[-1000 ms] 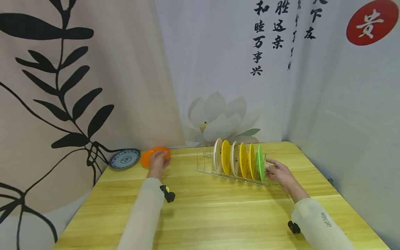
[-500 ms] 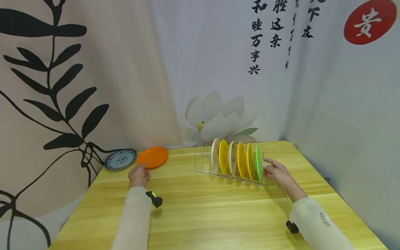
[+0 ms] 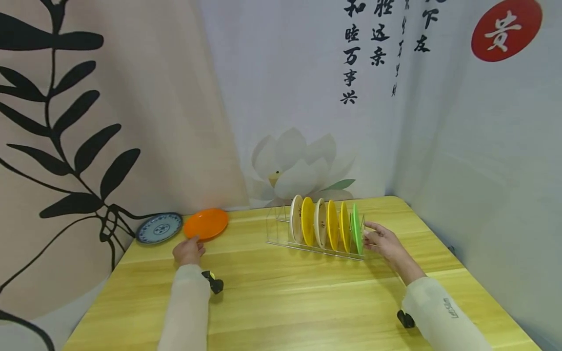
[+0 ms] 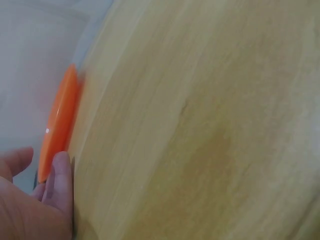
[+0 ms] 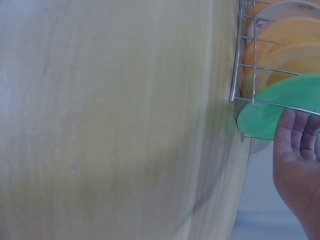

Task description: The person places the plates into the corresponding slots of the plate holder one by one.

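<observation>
An orange plate [image 3: 206,224] lies at the back left of the table, and my left hand [image 3: 188,252] is at its near rim. In the left wrist view, the thumb stands apart from the orange plate [image 4: 59,122] while the fingers [image 4: 61,175] reach its lower edge. On the right, a wire dish rack [image 3: 285,245] holds several upright plates, white, yellow and green. My right hand [image 3: 386,244] grips the rack's right end, beside the green plate [image 3: 356,230]. Its bent fingertips [image 5: 300,117] meet the end wire in the right wrist view.
A blue-and-white patterned plate [image 3: 159,228] lies left of the orange one, near the table's back left corner. The rack's left end has bare wire slots. A printed curtain [image 3: 219,122] hangs close behind the wooden table [image 3: 281,302].
My left hand has let go of the orange plate and moved back and left to its near rim. The right hand stays at the rack. The head view has shifted slightly.
</observation>
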Demonstrator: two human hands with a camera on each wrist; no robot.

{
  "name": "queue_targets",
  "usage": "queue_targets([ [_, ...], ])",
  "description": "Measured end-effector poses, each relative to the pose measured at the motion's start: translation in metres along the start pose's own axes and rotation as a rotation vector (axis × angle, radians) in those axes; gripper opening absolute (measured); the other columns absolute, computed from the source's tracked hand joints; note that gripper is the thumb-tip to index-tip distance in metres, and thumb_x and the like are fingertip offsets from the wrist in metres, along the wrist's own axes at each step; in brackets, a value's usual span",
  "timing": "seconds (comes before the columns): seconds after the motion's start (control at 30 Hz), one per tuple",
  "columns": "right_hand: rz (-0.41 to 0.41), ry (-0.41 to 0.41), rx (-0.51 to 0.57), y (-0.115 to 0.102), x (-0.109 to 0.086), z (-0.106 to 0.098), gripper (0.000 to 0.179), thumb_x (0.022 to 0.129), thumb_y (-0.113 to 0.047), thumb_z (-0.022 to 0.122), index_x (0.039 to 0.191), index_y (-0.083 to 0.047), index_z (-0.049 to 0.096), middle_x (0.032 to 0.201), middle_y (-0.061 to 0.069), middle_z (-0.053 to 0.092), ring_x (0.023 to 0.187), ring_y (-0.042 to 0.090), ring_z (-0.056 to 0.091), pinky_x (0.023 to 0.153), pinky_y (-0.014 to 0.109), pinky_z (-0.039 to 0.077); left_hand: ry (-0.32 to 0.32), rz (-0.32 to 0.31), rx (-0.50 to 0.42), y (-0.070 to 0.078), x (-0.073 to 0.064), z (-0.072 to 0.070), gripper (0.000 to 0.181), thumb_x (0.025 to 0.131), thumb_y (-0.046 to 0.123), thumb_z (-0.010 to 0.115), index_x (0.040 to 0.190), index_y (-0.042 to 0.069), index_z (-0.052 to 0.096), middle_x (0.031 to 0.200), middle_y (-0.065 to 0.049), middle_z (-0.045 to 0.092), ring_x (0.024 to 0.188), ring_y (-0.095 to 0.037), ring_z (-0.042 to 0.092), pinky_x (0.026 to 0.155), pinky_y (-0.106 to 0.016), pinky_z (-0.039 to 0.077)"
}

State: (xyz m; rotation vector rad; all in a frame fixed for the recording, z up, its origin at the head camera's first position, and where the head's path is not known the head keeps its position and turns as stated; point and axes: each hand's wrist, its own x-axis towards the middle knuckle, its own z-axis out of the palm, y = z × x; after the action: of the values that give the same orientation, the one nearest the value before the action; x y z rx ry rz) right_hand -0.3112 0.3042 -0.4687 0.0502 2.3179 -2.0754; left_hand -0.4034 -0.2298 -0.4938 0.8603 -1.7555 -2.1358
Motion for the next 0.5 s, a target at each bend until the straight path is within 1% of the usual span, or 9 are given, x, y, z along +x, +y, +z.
queue_targets([
  [0.1, 0.003, 0.0, 0.005, -0.001, 0.001, 0.002, 0.057, 0.107, -0.018, 0.046, 0.154, 0.004, 0.023, 0.11, 0.015, 0.054, 0.102, 0.023, 0.057, 0.099, 0.041, 0.05, 0.005, 0.01, 0.036, 0.0, 0.005, -0.001, 0.047, 0.096, 0.014, 0.062, 0.137, -0.005, 0.051, 0.099, -0.013, 0.067, 0.083, -0.016, 0.067, 0.084, -0.033, 0.058],
  [0.17, 0.004, 0.002, 0.009, -0.001, 0.001, 0.002, 0.056, 0.107, -0.017, 0.045, 0.153, 0.005, 0.023, 0.11, 0.016, 0.053, 0.101, 0.024, 0.056, 0.099, 0.042, 0.05, 0.008, 0.003, 0.051, -0.001, 0.008, 0.0, 0.046, 0.096, 0.014, 0.062, 0.136, -0.005, 0.052, 0.096, -0.011, 0.067, 0.079, -0.014, 0.067, 0.082, -0.031, 0.059],
  [0.27, -0.002, -0.001, 0.013, -0.002, 0.001, 0.002, 0.056, 0.107, -0.016, 0.045, 0.153, 0.006, 0.022, 0.112, 0.017, 0.052, 0.102, 0.024, 0.055, 0.099, 0.044, 0.05, 0.02, -0.008, 0.057, -0.002, 0.011, 0.003, 0.046, 0.096, 0.013, 0.063, 0.136, -0.005, 0.052, 0.098, -0.013, 0.067, 0.081, -0.016, 0.068, 0.08, -0.03, 0.059],
  [0.4, -0.004, -0.005, 0.011, -0.002, 0.0, 0.001, 0.057, 0.107, -0.017, 0.045, 0.153, 0.007, 0.021, 0.115, 0.017, 0.05, 0.104, 0.025, 0.054, 0.1, 0.043, 0.05, 0.055, -0.031, 0.077, -0.001, 0.012, 0.008, 0.046, 0.095, 0.013, 0.064, 0.136, -0.005, 0.052, 0.104, -0.015, 0.066, 0.087, -0.019, 0.067, 0.08, -0.03, 0.059],
  [0.5, -0.003, -0.009, 0.009, -0.002, 0.001, 0.001, 0.057, 0.107, -0.017, 0.045, 0.153, 0.006, 0.021, 0.114, 0.015, 0.05, 0.103, 0.024, 0.054, 0.1, 0.043, 0.049, 0.086, -0.049, 0.095, 0.003, 0.011, 0.01, 0.048, 0.094, 0.013, 0.065, 0.137, -0.004, 0.052, 0.105, -0.015, 0.066, 0.085, -0.018, 0.067, 0.078, -0.029, 0.059],
])
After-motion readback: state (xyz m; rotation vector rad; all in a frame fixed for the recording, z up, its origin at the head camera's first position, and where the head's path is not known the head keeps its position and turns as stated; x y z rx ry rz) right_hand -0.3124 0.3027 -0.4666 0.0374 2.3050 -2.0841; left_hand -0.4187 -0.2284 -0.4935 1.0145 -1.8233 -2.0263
